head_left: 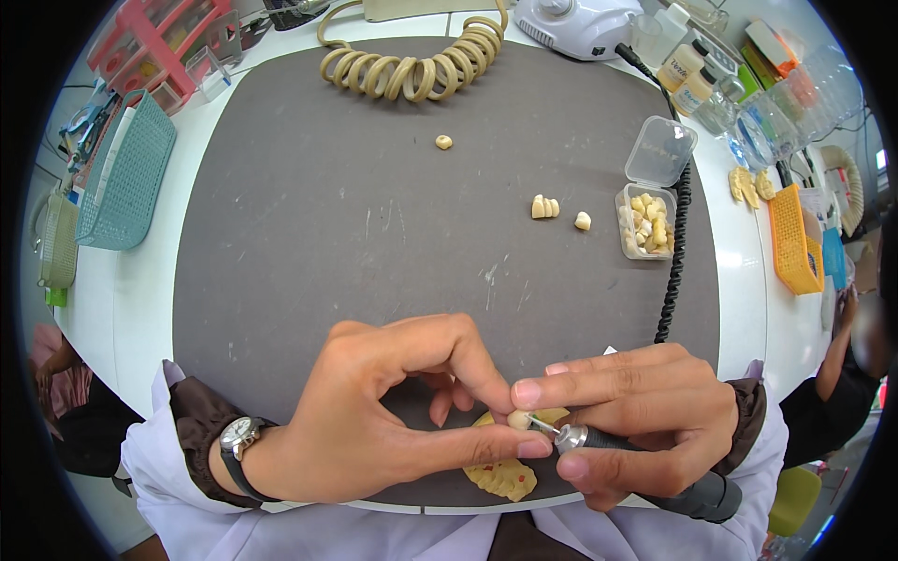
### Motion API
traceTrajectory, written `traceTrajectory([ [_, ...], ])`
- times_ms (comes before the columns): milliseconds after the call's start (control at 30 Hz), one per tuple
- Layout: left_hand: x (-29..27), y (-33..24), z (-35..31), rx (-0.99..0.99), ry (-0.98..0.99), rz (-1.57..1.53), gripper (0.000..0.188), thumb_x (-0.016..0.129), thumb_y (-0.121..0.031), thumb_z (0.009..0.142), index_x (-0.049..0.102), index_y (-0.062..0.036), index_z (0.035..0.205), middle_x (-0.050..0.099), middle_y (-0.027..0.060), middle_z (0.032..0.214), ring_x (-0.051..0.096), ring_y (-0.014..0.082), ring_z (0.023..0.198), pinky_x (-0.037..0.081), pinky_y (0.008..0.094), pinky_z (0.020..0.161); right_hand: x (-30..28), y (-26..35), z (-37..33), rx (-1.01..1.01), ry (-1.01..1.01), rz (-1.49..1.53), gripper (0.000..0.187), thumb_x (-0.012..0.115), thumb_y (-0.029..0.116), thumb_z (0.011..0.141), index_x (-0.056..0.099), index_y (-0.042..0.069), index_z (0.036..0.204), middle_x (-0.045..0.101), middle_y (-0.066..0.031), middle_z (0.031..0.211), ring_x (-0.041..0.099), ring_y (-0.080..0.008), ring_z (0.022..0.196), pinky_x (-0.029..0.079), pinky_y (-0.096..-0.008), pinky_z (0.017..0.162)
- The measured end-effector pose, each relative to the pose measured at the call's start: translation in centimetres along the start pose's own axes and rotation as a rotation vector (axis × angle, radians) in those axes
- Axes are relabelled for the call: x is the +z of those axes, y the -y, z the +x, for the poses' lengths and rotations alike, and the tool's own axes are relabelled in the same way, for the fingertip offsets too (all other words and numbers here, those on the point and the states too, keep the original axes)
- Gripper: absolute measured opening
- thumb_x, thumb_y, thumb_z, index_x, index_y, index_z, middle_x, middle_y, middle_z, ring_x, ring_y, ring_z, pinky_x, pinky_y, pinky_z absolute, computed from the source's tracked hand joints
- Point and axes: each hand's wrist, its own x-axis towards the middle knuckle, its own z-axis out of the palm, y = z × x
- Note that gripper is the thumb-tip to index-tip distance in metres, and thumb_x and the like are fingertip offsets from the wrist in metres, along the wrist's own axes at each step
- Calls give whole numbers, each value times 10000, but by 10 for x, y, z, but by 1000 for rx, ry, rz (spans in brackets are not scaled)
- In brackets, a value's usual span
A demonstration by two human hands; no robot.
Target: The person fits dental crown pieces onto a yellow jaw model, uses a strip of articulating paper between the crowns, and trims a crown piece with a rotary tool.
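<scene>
Between the thumb and index finger of my left hand (346,430) is a small cream-coloured dental crown (518,420). My right hand (655,411) grips a black rotary handpiece (703,498) with a silver collar. Its thin metal bur points left and meets the crown, or comes very close to it. The fingertips of both hands nearly touch there. Under them lies a pale yellow moulded piece (505,480) with small red marks, partly hidden by my fingers. I cannot make out its exact kind.
Loose tooth-shaped pieces (544,207) lie on the grey mat (327,262). At right, an open clear box (646,252) holds several more, beside a black coiled cord (672,290). A beige coiled hose (412,79) lies at the back. Baskets (131,187) and bottles (687,64) flank the mat.
</scene>
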Motion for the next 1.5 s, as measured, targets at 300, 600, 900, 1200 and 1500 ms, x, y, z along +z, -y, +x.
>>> traceTrajectory([
  [300,0,-1,-1,6,2,0,295,884,-17,660,632,-45,811,695,79,805,607,96,716,476,221,612,4,0,-1,-6,-31,17,267,779,153,796,621,23,968,697,-207,785,693,-408,953,582,-501,790],
  [600,0,1,-1,-3,-5,-16,296,879,-7,662,625,-44,810,696,81,807,608,102,722,479,228,621,4,1,-1,26,-25,26,293,786,147,783,623,31,998,687,-199,779,686,-409,976,580,-497,807],
  [900,-1,1,-1,4,9,-8,302,882,-8,657,625,-50,809,697,77,798,608,104,721,480,232,625,3,3,2,31,-16,46,276,788,102,769,624,30,979,689,-194,759,686,-410,977,579,-504,806],
  [1200,-1,1,-2,-14,-7,-12,304,885,-15,657,623,-52,807,696,75,797,608,104,720,479,231,621,4,0,0,32,-20,63,283,792,111,766,621,25,975,688,-195,761,685,-414,977,578,-507,805],
  [1500,0,-1,-1,-3,2,-8,304,882,-4,657,619,-54,802,698,75,795,607,104,719,473,231,615,3,2,1,27,-21,71,257,777,87,780,619,28,973,686,-199,764,685,-414,976,578,-510,804],
])
